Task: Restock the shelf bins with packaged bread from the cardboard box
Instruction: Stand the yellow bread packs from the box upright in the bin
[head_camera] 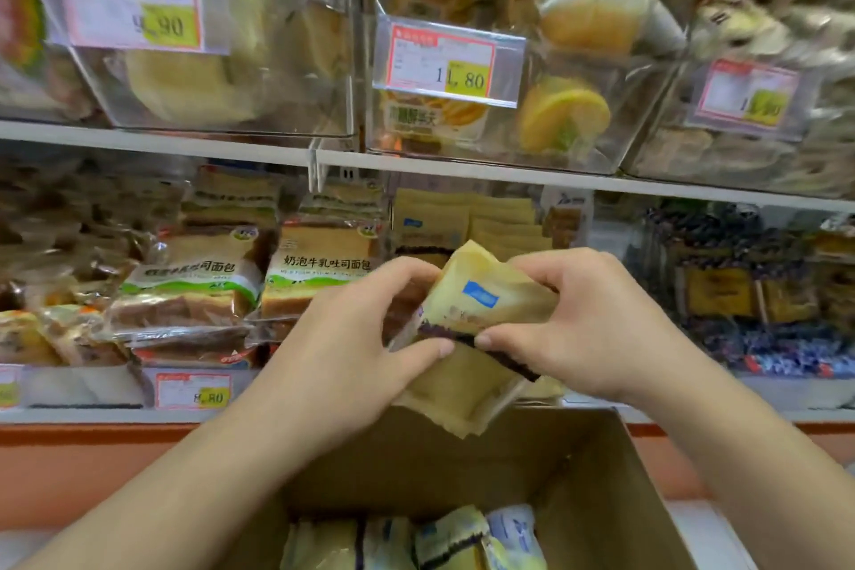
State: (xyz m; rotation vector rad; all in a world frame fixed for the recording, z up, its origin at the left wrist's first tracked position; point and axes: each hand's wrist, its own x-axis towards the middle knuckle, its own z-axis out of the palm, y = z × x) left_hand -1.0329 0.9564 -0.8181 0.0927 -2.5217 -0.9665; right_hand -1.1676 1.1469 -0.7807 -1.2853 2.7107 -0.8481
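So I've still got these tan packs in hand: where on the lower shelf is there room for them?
Little bare room shows. The tan-pack bin behind both hands has a gap at its front. The toast bags to its left and the dark wrapped packs to its right are crowded.

Two hands are seen, the left hand [365, 329] and the right hand [587, 319], and one tan bread packet [481, 315] is held between them. One cardboard box [615, 500] is counted, with about four packets [416, 542] visible inside. Four price tags [451, 60] are legible or partly so. Two shelf boards [462, 169] are shown.
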